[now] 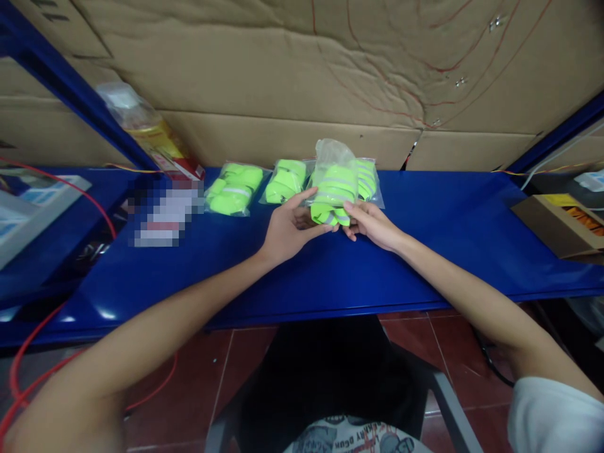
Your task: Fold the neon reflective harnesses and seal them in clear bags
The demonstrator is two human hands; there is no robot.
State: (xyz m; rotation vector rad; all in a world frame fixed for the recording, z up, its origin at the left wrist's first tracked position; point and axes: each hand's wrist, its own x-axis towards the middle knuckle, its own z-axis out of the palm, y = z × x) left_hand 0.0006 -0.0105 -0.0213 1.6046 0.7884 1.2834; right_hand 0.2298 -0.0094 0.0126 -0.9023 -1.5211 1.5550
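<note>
Between my two hands is a clear plastic bag (334, 182) with folded neon-yellow reflective straps inside, its loose top pointing away from me. My left hand (290, 226) grips the bag's left side, thumb near the bottom edge. On the opposite side, my right hand (372, 225) pinches the lower right corner, where strap ends show. Behind the held bag, partly hidden, lies another bagged neon bundle (368, 181). Two more bagged bundles rest on the blue table to the left, one nearer (285, 181) and one farther off (234, 189).
The blue table (415, 270) runs below a cardboard wall (264, 75). At the back left stands a bottle (151, 129) with a yellow and red label, a pixelated patch before it. An open cardboard box (552, 226) sits at the right. A red cable (101, 211) hangs at left.
</note>
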